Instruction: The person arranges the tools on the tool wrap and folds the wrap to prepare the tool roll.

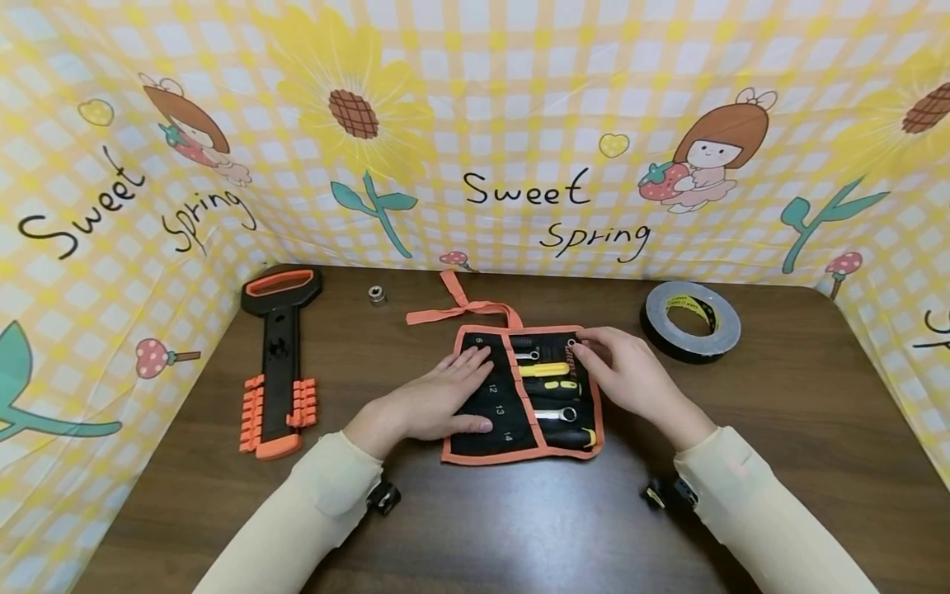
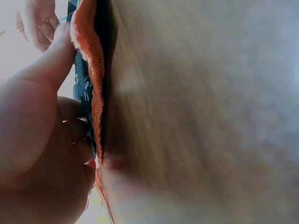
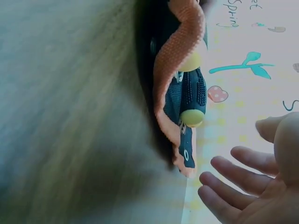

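Note:
A black tool roll (image 1: 493, 429) with orange trim lies unrolled on the table, its pockets numbered. Its right side holds wrenches (image 1: 555, 415), a yellow-handled tool (image 1: 544, 370) and black-and-yellow handles (image 1: 562, 387). My left hand (image 1: 438, 394) rests on the roll's left half with fingers extended. At the upper right corner, beside a small wrench's ring end, is my right hand (image 1: 631, 371). In the right wrist view the right hand's fingers (image 3: 233, 189) are spread and relaxed, apart from the roll and holding nothing.
Orange ties (image 1: 475, 308) trail from the roll's top edge. A metal socket (image 1: 377, 295) stands at the back, left of the ties. A black-and-orange rack with clips (image 1: 280, 363) lies at the left. Right of the roll is a tape roll (image 1: 723, 326). Patterned cloth (image 1: 519, 124) walls the table.

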Tool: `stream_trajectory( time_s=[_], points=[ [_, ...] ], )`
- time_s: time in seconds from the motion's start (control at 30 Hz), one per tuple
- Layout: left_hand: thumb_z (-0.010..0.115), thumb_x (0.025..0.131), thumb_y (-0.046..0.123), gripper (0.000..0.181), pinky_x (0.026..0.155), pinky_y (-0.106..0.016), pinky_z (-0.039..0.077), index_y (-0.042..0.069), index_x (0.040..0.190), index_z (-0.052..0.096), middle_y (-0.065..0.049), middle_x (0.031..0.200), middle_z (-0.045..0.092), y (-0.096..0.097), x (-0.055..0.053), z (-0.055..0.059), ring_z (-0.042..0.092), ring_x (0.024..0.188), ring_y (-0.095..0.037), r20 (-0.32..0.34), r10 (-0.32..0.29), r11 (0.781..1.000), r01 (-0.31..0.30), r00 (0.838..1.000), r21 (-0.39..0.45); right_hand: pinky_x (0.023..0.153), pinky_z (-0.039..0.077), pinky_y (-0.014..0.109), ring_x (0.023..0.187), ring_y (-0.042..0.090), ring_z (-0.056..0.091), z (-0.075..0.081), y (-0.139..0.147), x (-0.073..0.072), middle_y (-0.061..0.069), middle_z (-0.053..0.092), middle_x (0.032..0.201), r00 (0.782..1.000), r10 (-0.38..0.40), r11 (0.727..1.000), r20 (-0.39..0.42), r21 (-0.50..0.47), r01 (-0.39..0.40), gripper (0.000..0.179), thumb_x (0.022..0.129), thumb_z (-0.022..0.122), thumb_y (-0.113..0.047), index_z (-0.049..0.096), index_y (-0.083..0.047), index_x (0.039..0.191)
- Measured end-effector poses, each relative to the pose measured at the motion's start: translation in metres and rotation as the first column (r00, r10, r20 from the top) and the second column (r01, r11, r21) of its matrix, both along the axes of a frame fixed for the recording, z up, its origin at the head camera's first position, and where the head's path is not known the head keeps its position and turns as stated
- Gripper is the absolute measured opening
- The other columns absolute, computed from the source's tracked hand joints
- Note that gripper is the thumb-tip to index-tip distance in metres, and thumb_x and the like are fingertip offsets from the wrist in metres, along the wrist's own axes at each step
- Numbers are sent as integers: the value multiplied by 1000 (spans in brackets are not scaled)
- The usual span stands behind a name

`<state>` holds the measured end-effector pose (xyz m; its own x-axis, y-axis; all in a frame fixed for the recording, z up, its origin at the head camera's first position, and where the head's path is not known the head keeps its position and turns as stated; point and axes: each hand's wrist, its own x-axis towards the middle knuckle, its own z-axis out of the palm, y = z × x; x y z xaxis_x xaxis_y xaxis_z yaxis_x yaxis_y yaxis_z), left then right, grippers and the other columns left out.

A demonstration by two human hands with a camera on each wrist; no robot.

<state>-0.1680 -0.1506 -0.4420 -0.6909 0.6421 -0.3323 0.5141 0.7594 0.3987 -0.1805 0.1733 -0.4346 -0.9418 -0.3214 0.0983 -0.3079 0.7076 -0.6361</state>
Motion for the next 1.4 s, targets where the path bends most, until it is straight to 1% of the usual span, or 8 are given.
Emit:
stream_trajectory(
  time_s=[0.27,0.43,0.57,0.73,0.93,1.1,1.3,1.4],
  points=[
    [50,114,47,73,139,-54,8,7,171,30,-13,182,18,-4,6,3,9,171,-32,-147,76,997,-70,986,45,125,37,65,152,47,48,2,7,16,28,53,160,998,26,994,-58,104,-20,55,117,47,-36,54,5,153],
    [54,112,49,71,138,-58,3,5,166,41,-15,180,25,-4,10,12,12,170,-36,-305,150,988,-129,941,86,130,24,70,160,52,31,6,8,28,28,39,170,991,17,980,-135,196,9,60,116,46,-39,46,2,160],
    [54,109,59,80,137,-60,4,6,167,39,-15,180,23,-2,14,15,11,170,-37,-394,207,978,-178,896,109,129,13,76,165,52,19,12,7,37,25,28,176,987,3,961,-161,272,42,66,115,46,-45,39,-4,166],
    [49,106,70,90,137,-62,5,9,171,31,-10,183,13,1,20,19,4,171,-33,-440,266,964,-242,858,110,128,8,79,167,52,10,18,4,45,24,18,180,985,4,938,-174,343,57,73,114,47,-51,30,-9,171],
    [40,106,73,93,137,-62,3,10,173,24,-11,183,9,6,27,24,1,171,-34,-495,267,961,-267,827,73,125,6,83,166,55,6,22,1,52,24,13,180,982,-7,911,-187,405,83,77,113,47,-54,24,-13,173],
    [38,106,75,93,136,-63,-2,13,174,22,-10,184,5,9,33,26,-3,171,-36,-513,275,957,-283,813,65,122,-1,86,166,56,0,24,-1,56,25,10,181,981,-23,889,-194,445,108,80,112,46,-57,19,-16,175],
    [41,104,75,93,134,-67,-3,15,173,24,-13,183,9,11,37,25,4,170,-41,-529,297,948,-312,795,64,120,-4,88,166,54,-7,27,-4,60,24,6,181,982,-36,876,-188,468,121,83,111,43,-63,14,-20,176],
    [41,104,75,93,135,-67,-3,14,173,25,-13,183,9,11,38,26,4,170,-41,-525,302,946,-318,795,63,121,-5,87,166,54,-6,27,-5,61,24,6,182,983,-40,877,-179,466,120,84,110,43,-64,13,-20,176]
  ],
)
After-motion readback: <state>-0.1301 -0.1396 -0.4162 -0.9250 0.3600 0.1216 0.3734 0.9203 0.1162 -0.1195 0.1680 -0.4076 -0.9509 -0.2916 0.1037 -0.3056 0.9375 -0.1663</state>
